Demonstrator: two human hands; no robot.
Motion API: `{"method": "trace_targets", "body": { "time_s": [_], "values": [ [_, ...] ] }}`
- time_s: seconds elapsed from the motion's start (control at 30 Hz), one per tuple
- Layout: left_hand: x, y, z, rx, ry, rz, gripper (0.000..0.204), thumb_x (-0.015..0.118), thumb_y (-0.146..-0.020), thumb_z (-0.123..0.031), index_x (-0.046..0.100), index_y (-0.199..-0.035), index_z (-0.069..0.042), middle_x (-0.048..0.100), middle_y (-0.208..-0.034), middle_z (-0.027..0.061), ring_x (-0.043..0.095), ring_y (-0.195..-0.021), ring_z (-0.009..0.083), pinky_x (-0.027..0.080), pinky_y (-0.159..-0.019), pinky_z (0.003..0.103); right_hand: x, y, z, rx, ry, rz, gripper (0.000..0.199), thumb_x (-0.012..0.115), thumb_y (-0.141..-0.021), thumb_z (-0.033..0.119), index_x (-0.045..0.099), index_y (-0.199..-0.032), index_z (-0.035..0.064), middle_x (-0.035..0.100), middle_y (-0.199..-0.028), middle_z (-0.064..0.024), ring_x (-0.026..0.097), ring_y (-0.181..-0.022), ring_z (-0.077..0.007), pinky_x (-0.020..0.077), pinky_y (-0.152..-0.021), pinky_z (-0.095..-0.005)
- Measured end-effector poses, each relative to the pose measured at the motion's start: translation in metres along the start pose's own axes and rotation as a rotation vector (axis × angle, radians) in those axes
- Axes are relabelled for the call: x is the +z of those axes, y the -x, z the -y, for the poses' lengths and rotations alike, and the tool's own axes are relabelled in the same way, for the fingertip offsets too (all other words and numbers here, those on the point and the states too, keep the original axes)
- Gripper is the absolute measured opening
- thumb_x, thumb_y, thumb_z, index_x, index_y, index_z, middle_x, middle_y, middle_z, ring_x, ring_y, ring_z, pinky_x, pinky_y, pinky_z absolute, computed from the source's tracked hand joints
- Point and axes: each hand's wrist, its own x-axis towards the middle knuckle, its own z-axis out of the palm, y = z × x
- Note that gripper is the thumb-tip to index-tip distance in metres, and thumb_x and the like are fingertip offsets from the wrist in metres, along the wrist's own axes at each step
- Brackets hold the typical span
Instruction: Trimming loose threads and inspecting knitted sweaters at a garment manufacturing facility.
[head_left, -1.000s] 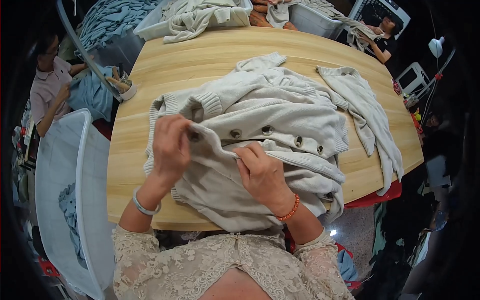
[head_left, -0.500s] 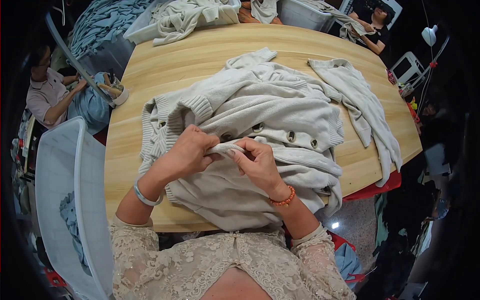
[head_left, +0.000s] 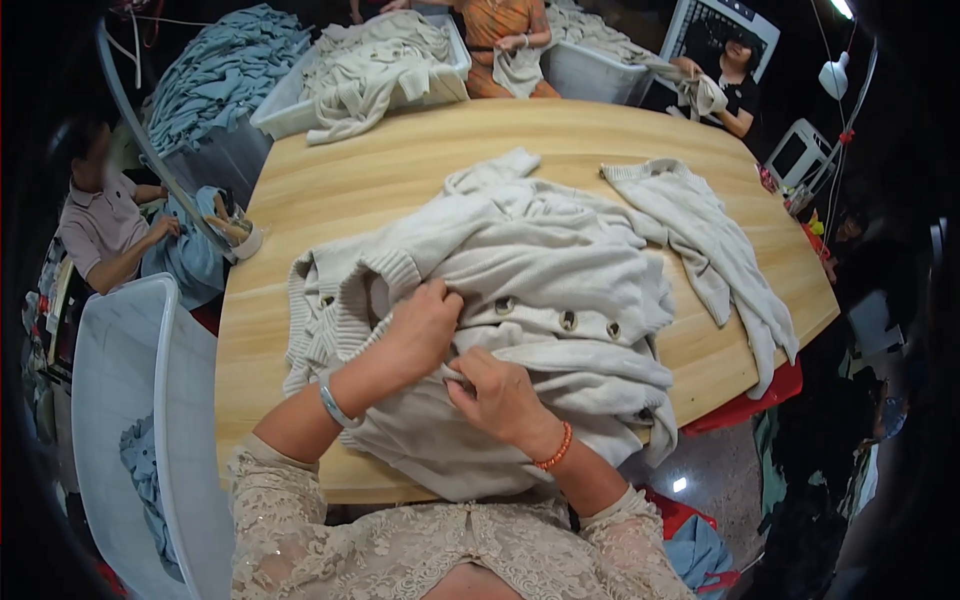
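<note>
An off-white knit cardigan (head_left: 560,240) with large dark buttons (head_left: 568,320) lies rumpled on the wooden table in front of me. My left hand (head_left: 425,325) is closed on its front, just right of a ribbed opening; the fingertips are tucked into the folds, covering part of the button band. Nearer to me, my right hand (head_left: 500,395) pinches a fold of the same cardigan between thumb and curled fingers. To the right of it lies another off-white knit piece (head_left: 705,235) with a ribbed edge, stretched out along the table.
The round-edged wooden table (head_left: 400,170) spreads before me. A white bin (head_left: 165,420) with blue-grey cloth stands at the left. Bins of off-white garments (head_left: 375,70) and blue-grey garments (head_left: 225,80) line the far side. Several people sit or stand around, handling cloth.
The view has tilted, so the table sits lower. My left hand has moved right over the button band, my right hand nearer to me. The ribbed strip stretched between them no longer shows.
</note>
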Motion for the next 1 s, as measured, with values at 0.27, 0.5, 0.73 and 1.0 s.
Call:
{"method": "trace_targets", "body": {
  "time_s": [0.27,0.5,0.73,1.0],
  "values": [
    [-0.025,0.000,-0.001,-0.032,0.250,0.048,0.004,0.068,-0.077,-0.004,0.066,-0.081,-0.003,0.066,-0.076,0.0114,0.066,-0.075,0.0313,0.053,-0.068,0.040,0.001,0.000,0.007,-0.007,0.105,-0.010,0.018,0.070,-0.080,0.007,0.060,-0.095,0.0028,0.058,-0.086,-0.0116,0.065,-0.073,-0.0321,0.0525,-0.061,-0.0392],
    [-0.024,0.011,0.011,-0.324,1.174,0.228,0.014,0.074,-0.088,-0.012,0.070,-0.089,0.001,0.067,-0.073,0.0009,0.058,-0.062,0.0060,0.046,-0.053,0.021,0.000,0.003,0.009,0.055,0.095,-0.175,0.045,0.069,-0.080,0.004,0.054,-0.122,0.0031,0.063,-0.102,-0.0163,0.067,-0.084,-0.0331,0.0554,-0.067,-0.0406],
    [-0.023,0.021,0.011,-0.383,1.225,0.148,0.016,0.076,-0.087,-0.012,0.071,-0.094,0.001,0.069,-0.077,0.0015,0.058,-0.061,0.0048,0.047,-0.055,0.019,0.009,0.002,0.004,0.038,0.212,-0.171,0.054,0.071,-0.083,0.012,0.048,-0.131,0.0002,0.059,-0.092,-0.0161,0.065,-0.072,-0.0319,0.0536,-0.058,-0.0391],
    [-0.033,0.022,0.014,-0.383,1.276,0.251,0.020,0.076,-0.086,-0.008,0.071,-0.102,0.003,0.069,-0.085,0.0014,0.060,-0.074,0.0048,0.048,-0.066,0.019,0.006,-0.002,-0.004,-0.042,0.225,-0.165,0.044,0.070,-0.083,0.014,0.055,-0.122,-0.0014,0.058,-0.089,-0.0162,0.065,-0.070,-0.0308,0.0542,-0.058,-0.0371]
  ]
}}
